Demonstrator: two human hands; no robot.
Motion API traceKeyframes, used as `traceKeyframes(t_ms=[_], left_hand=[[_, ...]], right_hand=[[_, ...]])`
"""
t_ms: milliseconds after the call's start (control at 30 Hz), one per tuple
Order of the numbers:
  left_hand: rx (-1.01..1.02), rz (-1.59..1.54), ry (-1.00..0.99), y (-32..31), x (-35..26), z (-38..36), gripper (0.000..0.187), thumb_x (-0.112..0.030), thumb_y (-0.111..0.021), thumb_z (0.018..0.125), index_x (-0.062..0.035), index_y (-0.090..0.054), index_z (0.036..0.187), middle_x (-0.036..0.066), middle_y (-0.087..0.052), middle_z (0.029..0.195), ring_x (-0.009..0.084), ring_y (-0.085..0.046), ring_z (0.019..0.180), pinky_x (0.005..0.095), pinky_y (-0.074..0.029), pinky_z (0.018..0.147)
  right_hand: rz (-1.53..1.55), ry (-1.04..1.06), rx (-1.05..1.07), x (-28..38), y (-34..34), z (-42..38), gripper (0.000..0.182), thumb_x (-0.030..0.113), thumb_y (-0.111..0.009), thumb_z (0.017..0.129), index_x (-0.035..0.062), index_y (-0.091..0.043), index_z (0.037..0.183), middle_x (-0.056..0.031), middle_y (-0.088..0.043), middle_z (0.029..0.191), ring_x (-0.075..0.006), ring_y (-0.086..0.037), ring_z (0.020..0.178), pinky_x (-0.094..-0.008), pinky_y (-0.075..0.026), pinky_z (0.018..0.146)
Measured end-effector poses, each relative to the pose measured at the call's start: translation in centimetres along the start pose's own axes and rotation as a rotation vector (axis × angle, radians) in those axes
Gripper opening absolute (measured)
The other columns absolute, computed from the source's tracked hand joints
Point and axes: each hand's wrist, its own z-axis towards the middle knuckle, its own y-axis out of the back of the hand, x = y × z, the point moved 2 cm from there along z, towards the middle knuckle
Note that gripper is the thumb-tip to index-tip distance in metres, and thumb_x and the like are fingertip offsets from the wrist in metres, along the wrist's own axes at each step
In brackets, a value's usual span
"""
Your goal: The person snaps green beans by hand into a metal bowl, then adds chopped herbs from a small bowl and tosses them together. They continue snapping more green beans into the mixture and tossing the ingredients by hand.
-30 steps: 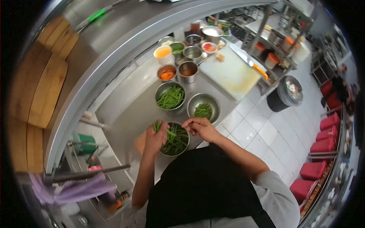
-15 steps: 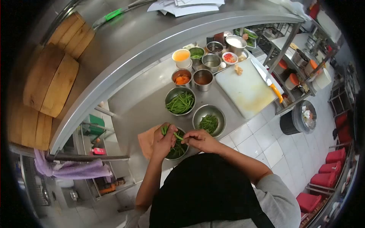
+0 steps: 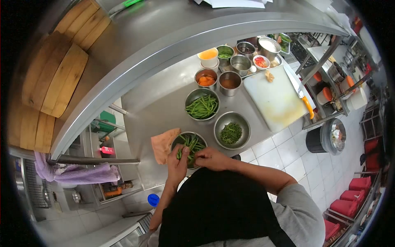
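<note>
My left hand (image 3: 177,161) grips a small bunch of green beans (image 3: 181,152) over the near steel bowl (image 3: 177,140), which holds more beans. My right hand (image 3: 210,158) meets the left one and pinches the end of a bean in that bunch. Behind it stand a steel bowl of whole green beans (image 3: 201,106) and a steel bowl of small green trimmings (image 3: 231,132). An orange cloth (image 3: 162,144) lies just left of the near bowl.
A white cutting board (image 3: 276,99) with an orange-handled knife (image 3: 302,96) lies at the right. Several small steel pots and bowls of ingredients (image 3: 230,66) stand at the back. A black bin (image 3: 327,138) stands on the tiled floor beyond the steel counter's (image 3: 148,111) edge.
The view has shifted, so the counter sits further right. My hands have drawn together over the near bowl, and the right fingers now touch the bunch held by the left.
</note>
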Motion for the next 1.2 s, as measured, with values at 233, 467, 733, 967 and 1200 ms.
traceKeyframes(t_ms=[233,467,733,967,1200], left_hand=[[-0.099,-0.395,0.107,3.1,2.2,2.3,0.023,-0.012,-0.051,0.1,-0.001,-0.057,0.081,0.008,-0.061,0.07,0.0147,-0.064,0.065,0.0299,-0.054,0.065],[0.063,0.257,0.09,0.6,11.0,3.9,0.028,-0.022,-0.061,0.09,0.0054,-0.064,0.097,0.02,-0.068,0.078,0.0354,-0.067,0.075,0.0453,-0.052,0.071],[0.008,0.299,0.001,-2.8,11.5,6.2,0.022,-0.017,-0.064,0.085,0.0039,-0.067,0.091,0.025,-0.067,0.085,0.0414,-0.065,0.082,0.0479,-0.049,0.075],[-0.133,-0.037,-0.097,-2.6,9.4,5.5,0.018,-0.011,-0.065,0.085,0.0027,-0.063,0.096,0.017,-0.064,0.079,0.0277,-0.063,0.072,0.035,-0.049,0.07],[0.003,0.076,-0.054,0.3,5.5,4.1,0.022,-0.012,-0.064,0.085,0.003,-0.063,0.102,0.019,-0.065,0.082,0.0285,-0.064,0.077,0.0347,-0.049,0.073]], right_hand=[[0.555,-0.45,-0.265,-2.6,0.2,1.9,0.022,0.017,-0.052,0.091,0.0024,-0.068,0.087,-0.0021,-0.057,0.068,-0.0103,-0.049,0.056,-0.0264,-0.039,0.051],[0.324,-0.181,-0.673,1.4,5.3,-2.1,0.027,0.017,-0.044,0.095,0.0015,-0.066,0.099,0.0022,-0.055,0.072,-0.0046,-0.043,0.057,-0.0199,-0.033,0.05],[-0.794,-0.283,-0.574,-0.3,7.4,-4.5,0.03,0.017,-0.061,0.091,0.0018,-0.062,0.117,-0.0244,-0.062,0.117,-0.0383,-0.063,0.105,-0.0435,-0.05,0.092],[-0.513,-0.104,-0.482,1.2,7.7,-3.9,0.03,0.007,-0.063,0.084,0.0028,-0.065,0.113,-0.0222,-0.064,0.111,-0.0398,-0.063,0.103,-0.0444,-0.05,0.09],[-0.479,0.271,-0.323,6.0,6.0,2.2,0.034,0.004,-0.06,0.086,0.0049,-0.062,0.12,-0.0182,-0.062,0.114,-0.0368,-0.063,0.099,-0.0429,-0.052,0.085]])
